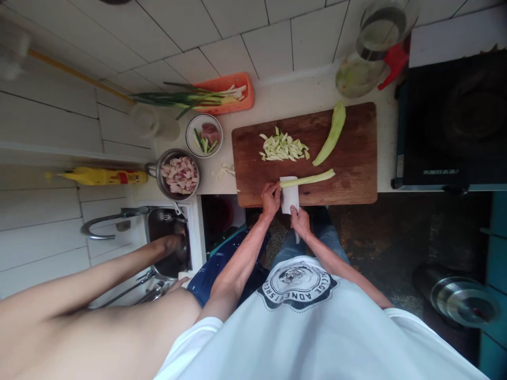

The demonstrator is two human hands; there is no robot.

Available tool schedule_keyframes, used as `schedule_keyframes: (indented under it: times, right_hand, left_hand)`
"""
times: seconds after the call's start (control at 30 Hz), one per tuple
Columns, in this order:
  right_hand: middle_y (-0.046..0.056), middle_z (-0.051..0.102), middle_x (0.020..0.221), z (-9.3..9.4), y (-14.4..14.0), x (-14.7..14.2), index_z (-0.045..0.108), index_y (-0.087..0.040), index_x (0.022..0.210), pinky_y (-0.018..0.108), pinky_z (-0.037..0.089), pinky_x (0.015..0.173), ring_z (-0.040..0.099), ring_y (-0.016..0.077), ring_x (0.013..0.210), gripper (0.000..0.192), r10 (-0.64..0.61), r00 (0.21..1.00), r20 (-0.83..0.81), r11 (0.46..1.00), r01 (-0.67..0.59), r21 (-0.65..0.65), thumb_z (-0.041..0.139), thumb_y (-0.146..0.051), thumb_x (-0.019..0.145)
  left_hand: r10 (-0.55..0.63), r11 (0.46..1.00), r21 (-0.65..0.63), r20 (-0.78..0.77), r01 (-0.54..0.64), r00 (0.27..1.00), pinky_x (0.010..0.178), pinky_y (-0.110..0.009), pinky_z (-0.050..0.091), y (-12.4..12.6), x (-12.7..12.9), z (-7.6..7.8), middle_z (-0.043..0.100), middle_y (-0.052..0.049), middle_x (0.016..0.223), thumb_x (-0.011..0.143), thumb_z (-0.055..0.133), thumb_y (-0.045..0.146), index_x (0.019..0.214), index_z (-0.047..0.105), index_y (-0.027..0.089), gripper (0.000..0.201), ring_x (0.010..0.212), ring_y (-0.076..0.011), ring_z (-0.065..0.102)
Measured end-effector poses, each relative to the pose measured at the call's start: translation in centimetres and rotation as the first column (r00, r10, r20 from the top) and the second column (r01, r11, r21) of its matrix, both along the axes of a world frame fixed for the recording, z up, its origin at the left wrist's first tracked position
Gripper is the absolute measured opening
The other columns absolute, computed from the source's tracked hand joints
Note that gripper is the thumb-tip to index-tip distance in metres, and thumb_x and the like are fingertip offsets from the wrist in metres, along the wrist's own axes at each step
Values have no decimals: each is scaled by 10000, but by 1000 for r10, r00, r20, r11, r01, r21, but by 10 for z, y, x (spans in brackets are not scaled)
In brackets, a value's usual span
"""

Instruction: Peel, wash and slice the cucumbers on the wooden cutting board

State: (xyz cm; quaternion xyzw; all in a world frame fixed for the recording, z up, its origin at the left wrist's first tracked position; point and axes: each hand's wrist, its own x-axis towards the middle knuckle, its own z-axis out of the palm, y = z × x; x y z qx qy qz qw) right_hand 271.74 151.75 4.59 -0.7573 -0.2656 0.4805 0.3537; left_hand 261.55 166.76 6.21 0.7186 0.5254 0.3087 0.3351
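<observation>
My right hand (301, 221) is wrapped round the handle of a cleaver (290, 198), whose broad blade lies over the near edge of a wooden cutting board (356, 153). A long strip of peeled, pale green gourd (315, 179) crosses the far end of the blade. The fingers of my left hand (271, 198) are closed at the strip's left end, close beside the blade. Farther back on the board are a heap of cut gourd pieces (283, 146) and a larger curved length of peeled gourd (331, 134).
Left of the board stand a pot of raw meat chunks (180, 177), a plate (190, 141) with meat and scallion, and an orange basket (247, 95) of scallions. Another person's arm (130, 261) reaches into the sink (152, 224). A stove (451, 121) is at right.
</observation>
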Motion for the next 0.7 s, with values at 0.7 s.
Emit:
schedule_keyframes:
  times: [0.7]
  right_hand:
    - [62,744,755,45,27,18,721,-189,1017,268,531,712,742,221,688,358,309,950,36,948,-305,-87,468,-416,1129]
  left_hand:
    - [-508,840,-181,-594,512,624,1180,-558,398,54,50,74,701,-184,1325,1009,598,227,1388,716,179,400,1341,-377,570]
